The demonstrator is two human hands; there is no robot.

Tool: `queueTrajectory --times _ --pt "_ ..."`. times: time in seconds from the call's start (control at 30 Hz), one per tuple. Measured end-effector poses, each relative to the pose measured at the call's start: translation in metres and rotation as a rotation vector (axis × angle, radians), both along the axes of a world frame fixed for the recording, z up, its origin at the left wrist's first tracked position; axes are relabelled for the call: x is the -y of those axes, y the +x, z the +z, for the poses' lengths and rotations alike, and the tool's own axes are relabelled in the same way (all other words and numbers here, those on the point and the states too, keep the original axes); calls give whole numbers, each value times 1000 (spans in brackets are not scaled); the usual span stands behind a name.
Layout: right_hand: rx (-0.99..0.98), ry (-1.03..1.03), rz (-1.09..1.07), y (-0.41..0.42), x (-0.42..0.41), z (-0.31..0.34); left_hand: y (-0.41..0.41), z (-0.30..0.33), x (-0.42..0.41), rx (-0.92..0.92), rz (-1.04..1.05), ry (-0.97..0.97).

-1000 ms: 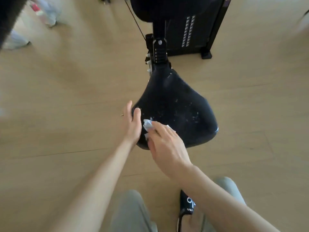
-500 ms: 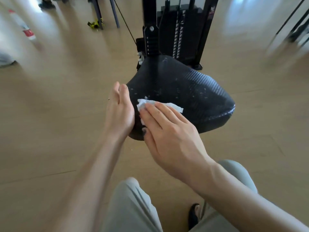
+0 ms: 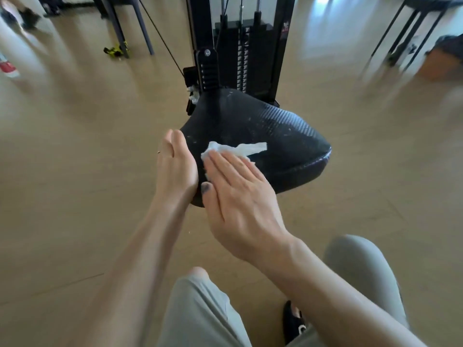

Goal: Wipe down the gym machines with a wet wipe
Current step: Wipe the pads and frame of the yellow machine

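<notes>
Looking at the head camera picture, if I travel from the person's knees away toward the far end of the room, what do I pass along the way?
Grey-trousered knee → right hand flat on the white wipe, left hand steadying the edge beside it → black padded seat → weight stack of the machine.

Ahead and right of the right hand's fingers [image 3: 225,166], the black padded seat [image 3: 275,136] lies bare; the black upright post [image 3: 208,68] and weight stack [image 3: 250,58] block beyond; the left hand [image 3: 175,169] walls the seat's left edge
</notes>
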State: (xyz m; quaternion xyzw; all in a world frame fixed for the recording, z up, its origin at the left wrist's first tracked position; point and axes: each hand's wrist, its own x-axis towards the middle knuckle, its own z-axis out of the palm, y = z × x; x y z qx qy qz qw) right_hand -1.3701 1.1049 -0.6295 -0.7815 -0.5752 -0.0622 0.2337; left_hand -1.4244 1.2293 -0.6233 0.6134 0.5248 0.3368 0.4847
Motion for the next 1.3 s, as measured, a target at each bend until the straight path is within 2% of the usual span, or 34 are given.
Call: queueTrajectory --times 0.07,0.13,0.3,0.4,0.47,0.57,0.67,0.77,0.83,0.97,1.1,1.2,1.3 --pt "40 6 120 2 1 2 1 -1 -1 38 7 2" --pt "78 -17 133 27 14 5 1 -3 -2 34 16 1" --pt "-26 -17 -267 109 56 4 2 -5 -2 16 35 10" --pt "-31 -45 -405 83 36 -5 2 -5 0 2 41 14" --pt "4 11 -372 38 19 -7 2 -3 1 8 58 29" --pt "-28 115 -129 -12 7 -9 2 -3 -1 4 79 29" --pt "4 105 6 13 21 -7 2 -2 1 7 72 28" --pt "8 66 -218 68 44 -2 2 -4 2 10 49 34" --pt "-85 19 -338 89 50 3 2 -4 1 29 59 37" --pt "-266 -110 -432 91 37 12 3 -5 0 34 69 17" --pt "-319 -237 -446 100 25 24 3 -2 3 38 91 10" --pt "-250 -361 -437 108 17 29 3 2 5 35 77 -7" --pt "-178 -321 -291 76 -3 28 3 4 8 133 108 -89"
